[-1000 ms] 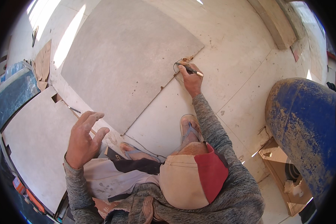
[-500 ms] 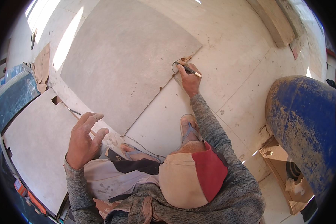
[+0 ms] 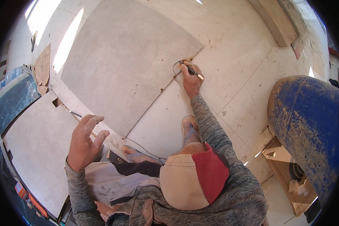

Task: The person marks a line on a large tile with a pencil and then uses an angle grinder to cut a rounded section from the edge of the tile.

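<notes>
Working remotely, I am pinching a dark, pale-ended pen-like tool [image 3: 194,72] in the fingers of the right hand [image 3: 192,82], at the edge of a broad grey tile [image 3: 124,60] lying just beyond them. I am holding the left hand [image 3: 83,145] raised, its fingers spread and curving; a grey panel [image 3: 37,139] is lying to their left.

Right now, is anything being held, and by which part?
The right hand holds what looks like a pen, near its tip; the left hand is empty.
</notes>
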Demonstrator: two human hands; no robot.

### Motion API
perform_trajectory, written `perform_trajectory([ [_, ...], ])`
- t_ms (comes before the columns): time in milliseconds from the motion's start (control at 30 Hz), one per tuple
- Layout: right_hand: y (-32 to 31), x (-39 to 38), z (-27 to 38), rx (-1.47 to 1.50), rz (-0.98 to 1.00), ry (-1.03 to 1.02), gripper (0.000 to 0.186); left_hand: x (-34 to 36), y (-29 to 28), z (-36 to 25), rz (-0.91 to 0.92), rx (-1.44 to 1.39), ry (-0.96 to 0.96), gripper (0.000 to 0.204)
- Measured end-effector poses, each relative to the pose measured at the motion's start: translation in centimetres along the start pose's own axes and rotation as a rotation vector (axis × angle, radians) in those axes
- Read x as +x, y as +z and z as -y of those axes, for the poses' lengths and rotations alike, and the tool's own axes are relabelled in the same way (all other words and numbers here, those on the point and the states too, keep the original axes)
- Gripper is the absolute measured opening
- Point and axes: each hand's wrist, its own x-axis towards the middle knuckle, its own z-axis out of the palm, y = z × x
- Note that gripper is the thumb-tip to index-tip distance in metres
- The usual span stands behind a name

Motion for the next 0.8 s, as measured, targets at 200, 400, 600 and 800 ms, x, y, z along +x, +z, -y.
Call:
perform_trajectory([
  [200,0.0,0.0,-0.6,0.01,-0.017,0.011,0.021,0.0,-0.1,-0.1,0.0,0.001,0.011,0.036],
  [400,0.3,0.0,-0.8,0.002,-0.005,-0.001,0.019,0.3,-0.1,-0.1,0.017,0.015,0.033,0.037],
  [600,0.3,0.0,-1.1,-0.03,-0.044,-0.04,0.019,0.4,-0.1,-0.2,0.025,0.015,0.025,0.038],
  [800,0.2,-0.1,-1.5,-0.011,-0.062,-0.017,0.018,0.6,0.0,-0.3,0.017,0.0,0.017,0.037],
])
